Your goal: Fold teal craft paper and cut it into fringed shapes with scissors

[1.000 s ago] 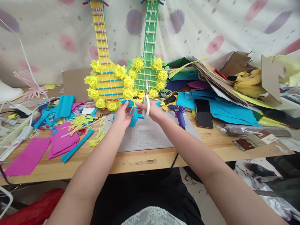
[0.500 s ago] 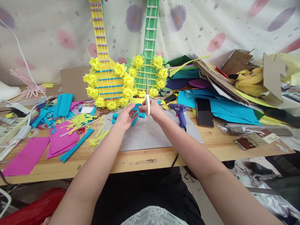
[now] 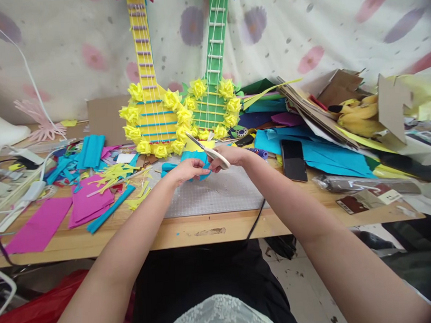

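Over the grey cutting mat (image 3: 217,198), my left hand (image 3: 187,171) is closed, its thumb and fingers pinching a piece of blue crepe paper (image 3: 203,174). Meeting it from the right, my right hand (image 3: 233,156) is wrapped round the white-handled scissors (image 3: 217,155), whose blades point up and to the left. Its fingertips also touch the blue paper. Behind the hands stand a yellow paper guitar (image 3: 157,117) and a green paper guitar (image 3: 209,107), both edged with yellow paper flowers. A purple glue gun (image 3: 261,153) is mostly hidden behind my right wrist.
To the left lie pink paper sheets (image 3: 41,224), a rolled blue strip (image 3: 110,210) and yellow scraps (image 3: 118,174). A black phone (image 3: 293,161) rests on blue paper sheets (image 3: 329,151) at the right. Cardboard pieces (image 3: 392,108) are heaped behind, and white cables (image 3: 34,188) run along the left.
My hands have come together at the blue paper. The scissors have tipped from upright to pointing left, and my left fingers have closed. My right forearm now covers much of the glue gun.
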Demonstrator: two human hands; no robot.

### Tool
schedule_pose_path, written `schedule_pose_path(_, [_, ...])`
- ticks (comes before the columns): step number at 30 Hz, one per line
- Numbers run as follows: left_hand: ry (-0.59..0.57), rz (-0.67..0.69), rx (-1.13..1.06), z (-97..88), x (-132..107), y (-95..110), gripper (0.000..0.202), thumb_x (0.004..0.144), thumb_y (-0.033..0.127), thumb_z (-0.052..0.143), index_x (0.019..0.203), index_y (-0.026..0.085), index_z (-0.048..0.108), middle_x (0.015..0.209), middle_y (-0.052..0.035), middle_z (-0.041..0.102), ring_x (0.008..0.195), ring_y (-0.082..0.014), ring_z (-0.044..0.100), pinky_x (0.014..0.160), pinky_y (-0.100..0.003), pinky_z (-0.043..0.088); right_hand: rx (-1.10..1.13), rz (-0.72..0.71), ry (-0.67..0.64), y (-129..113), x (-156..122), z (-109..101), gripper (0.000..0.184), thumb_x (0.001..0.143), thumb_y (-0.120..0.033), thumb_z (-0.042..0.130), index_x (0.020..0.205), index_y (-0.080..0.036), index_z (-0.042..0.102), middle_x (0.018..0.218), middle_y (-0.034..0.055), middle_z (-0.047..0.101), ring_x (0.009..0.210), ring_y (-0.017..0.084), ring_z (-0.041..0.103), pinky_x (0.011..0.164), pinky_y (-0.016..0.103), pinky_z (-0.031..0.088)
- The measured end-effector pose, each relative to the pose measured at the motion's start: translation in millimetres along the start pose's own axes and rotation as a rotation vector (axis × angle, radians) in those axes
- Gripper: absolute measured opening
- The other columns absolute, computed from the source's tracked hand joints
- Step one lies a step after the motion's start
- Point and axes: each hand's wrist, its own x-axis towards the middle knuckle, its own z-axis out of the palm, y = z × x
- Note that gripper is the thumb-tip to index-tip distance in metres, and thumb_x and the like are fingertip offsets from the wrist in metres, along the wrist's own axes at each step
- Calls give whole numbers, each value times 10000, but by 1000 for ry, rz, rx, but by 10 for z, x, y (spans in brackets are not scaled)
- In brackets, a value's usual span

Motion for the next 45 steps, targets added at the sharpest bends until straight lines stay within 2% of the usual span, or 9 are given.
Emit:
schedule_pose_path(9, [-8, 16, -136, 55, 31, -81, 331, 458, 283, 856, 631, 161, 602, 627, 18, 574, 582, -103, 517, 564, -247, 401, -117, 4, -29, -27, 2, -101, 388, 446, -246, 869, 639, -159, 544, 531, -11, 600, 504, 122, 592, 447, 208, 434])
schedule_pose_path(12, [61, 78, -178, 69, 54, -125, 346, 434, 276, 868, 578, 166, 573, 533, 37, 539, 500, -81, 468, 502, -223, 367, -84, -12, 17, 15, 26, -95, 412, 470, -295, 876, 649, -158, 532, 558, 3, 603, 526, 121, 591, 493, 226, 463])
schedule_pose_path(14, [148, 119, -255, 71, 71, -160, 347, 447, 279, 867, 583, 167, 568, 534, 31, 553, 503, -87, 487, 498, -219, 377, -29, -98, 95, 72, 27, -64, 425, 553, -406, 842, 664, -161, 512, 589, 11, 598, 538, 106, 571, 518, 230, 462])
schedule_pose_path(16, [228, 152, -365, 72, 78, -187, 327, 493, 289, 855, 629, 164, 585, 610, 11, 604, 568, -106, 550, 547, -230, 422, 16, -241, 163, 147, -1, -16, 462, 678, -568, 715, 666, -167, 485, 588, 4, 559, 521, 86, 517, 507, 229, 429])
schedule_pose_path(19, [260, 204, -529, 77, 65, -188, 280, 578, 282, 820, 702, 164, 599, 710, 0, 646, 653, -111, 601, 646, -244, 469, -45, -371, 145, 259, -93, 54, 541, 768, -706, 513, 673, -177, 452, 571, -14, 493, 521, 85, 453, 505, 236, 381])
schedule_pose_path(23, [240, 227, -694, 85, 51, -115, 229, 621, 231, 800, 714, 165, 601, 676, 16, 643, 658, -92, 606, 701, -232, 493, -202, -329, 2, 348, -210, 83, 558, 736, -738, 524, 732, -186, 437, 619, -17, 486, 587, 106, 454, 541, 247, 370])
schedule_pose_path(28, [237, 196, -766, 83, 72, -43, 161, 666, 190, 761, 662, 147, 606, 629, 7, 632, 628, -87, 596, 712, -238, 514, -214, -347, -115, 383, -228, 68, 591, 763, -775, 422, 792, -186, 443, 627, -25, 460, 593, 110, 433, 548, 256, 352])
schedule_pose_path(34, [253, 180, -742, 129, 82, -30, 180, 695, 178, 710, 585, 148, 570, 609, -4, 631, 635, -101, 597, 714, -257, 520, -169, -320, -60, 348, -251, 152, 606, 739, -791, 433, 765, -186, 427, 596, -40, 443, 546, 91, 424, 523, 245, 347])
schedule_pose_path(45, [283, 149, -734, 167, 135, -49, 124, 707, 161, 679, 639, 146, 576, 625, 1, 628, 651, -106, 605, 756, -281, 519, 42, -236, -14, 355, -260, 222, 564, 675, -716, 610, 751, -194, 407, 541, -72, 392, 457, 62, 374, 434, 211, 311])
